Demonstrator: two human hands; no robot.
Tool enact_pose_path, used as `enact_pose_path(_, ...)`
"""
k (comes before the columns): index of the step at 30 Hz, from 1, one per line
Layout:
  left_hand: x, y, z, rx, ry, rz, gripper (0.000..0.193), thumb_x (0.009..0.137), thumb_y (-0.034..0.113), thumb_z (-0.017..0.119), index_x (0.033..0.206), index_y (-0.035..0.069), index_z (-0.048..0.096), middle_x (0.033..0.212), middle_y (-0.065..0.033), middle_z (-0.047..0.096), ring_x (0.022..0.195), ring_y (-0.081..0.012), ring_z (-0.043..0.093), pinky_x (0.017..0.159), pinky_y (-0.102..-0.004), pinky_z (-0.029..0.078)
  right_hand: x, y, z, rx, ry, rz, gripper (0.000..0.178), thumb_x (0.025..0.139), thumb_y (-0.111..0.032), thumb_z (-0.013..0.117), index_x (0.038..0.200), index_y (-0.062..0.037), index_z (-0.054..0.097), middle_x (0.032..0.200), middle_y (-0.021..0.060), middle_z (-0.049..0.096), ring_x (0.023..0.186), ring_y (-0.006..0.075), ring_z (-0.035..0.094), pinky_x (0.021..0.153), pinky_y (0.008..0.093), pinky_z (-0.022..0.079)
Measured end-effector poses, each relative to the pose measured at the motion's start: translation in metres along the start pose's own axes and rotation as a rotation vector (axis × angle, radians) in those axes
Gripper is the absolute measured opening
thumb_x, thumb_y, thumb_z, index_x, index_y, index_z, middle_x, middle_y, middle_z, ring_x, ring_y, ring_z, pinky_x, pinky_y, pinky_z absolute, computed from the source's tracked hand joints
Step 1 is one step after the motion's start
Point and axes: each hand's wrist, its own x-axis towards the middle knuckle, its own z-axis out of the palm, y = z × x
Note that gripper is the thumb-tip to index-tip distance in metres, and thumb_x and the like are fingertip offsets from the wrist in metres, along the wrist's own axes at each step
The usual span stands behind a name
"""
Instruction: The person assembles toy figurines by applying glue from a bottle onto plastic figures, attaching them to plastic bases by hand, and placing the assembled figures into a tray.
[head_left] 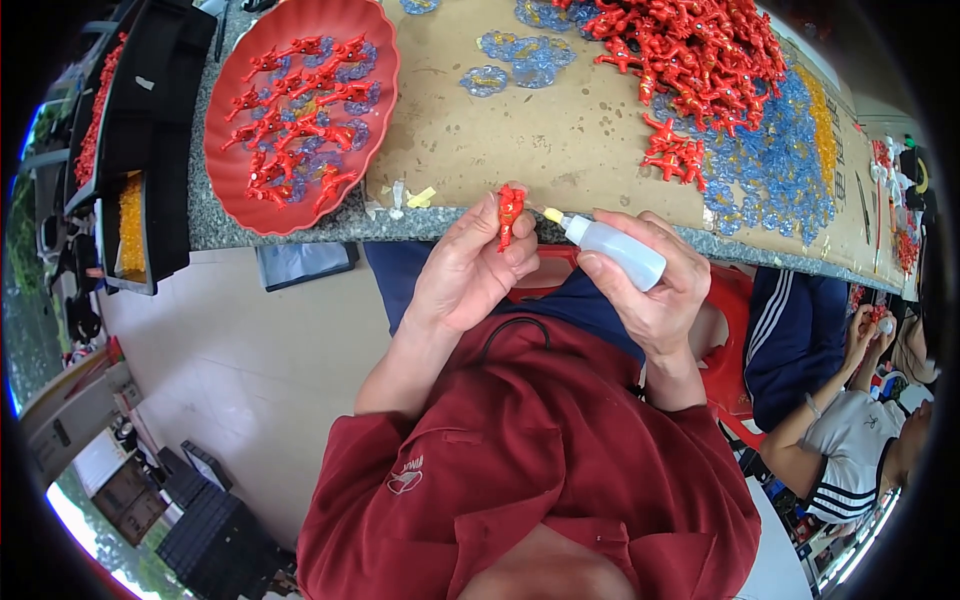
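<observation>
Between the fingertips of my left hand (465, 262) is a small red figurine (509, 217) with gold marks, held upright at the table's near edge. My right hand (660, 275) grips a white squeeze bottle (622, 252) on its side. The bottle's yellow-tipped nozzle points left toward the figurine, with a small gap that I cannot judge exactly. Further left, a red scalloped tray (222, 130) carries several red figurines set on clear bluish discs. A big heap of red figurines (690, 60) lies at the far right, with a few loose figurines (673, 153) nearer me.
Clear bluish discs (770, 160) spread over the brown paper (450, 130) at right, beside yellow pieces (818, 120). More discs (527, 58) lie at the far middle. Black bins (150, 110) stand left of the table. Another person (850, 450) works at the right.
</observation>
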Motion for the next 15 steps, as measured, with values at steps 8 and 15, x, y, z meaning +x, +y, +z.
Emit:
enact_pose_path(8,0.0000,-0.0002,0.0021,0.039,-0.002,-0.020,0.028,0.094,0.024,0.042,0.113,0.005,0.047,0.079,-0.0040,0.051,0.063,-0.0120,0.045,0.059,-0.0253,0.036,0.0013,-0.0018,-0.0057,0.055,0.017,-0.030,0.034,0.062,-0.011,0.077,0.090,0.0025,0.064,0.071,0.0102,0.063,0.054,0.0167,0.053,0.048,0.0263,0.041)
enact_pose_path(15,0.0006,-0.0001,0.0028,0.072,-0.008,-0.026,0.029,0.095,0.025,0.041,0.114,0.004,0.047,0.079,-0.0038,0.050,0.063,-0.0116,0.045,0.059,-0.0253,0.036,0.0038,-0.0050,-0.0041,0.038,-0.026,0.024,0.034,0.062,-0.011,0.078,0.090,0.0020,0.064,0.070,0.0106,0.063,0.053,0.0164,0.053,0.048,0.0260,0.041)
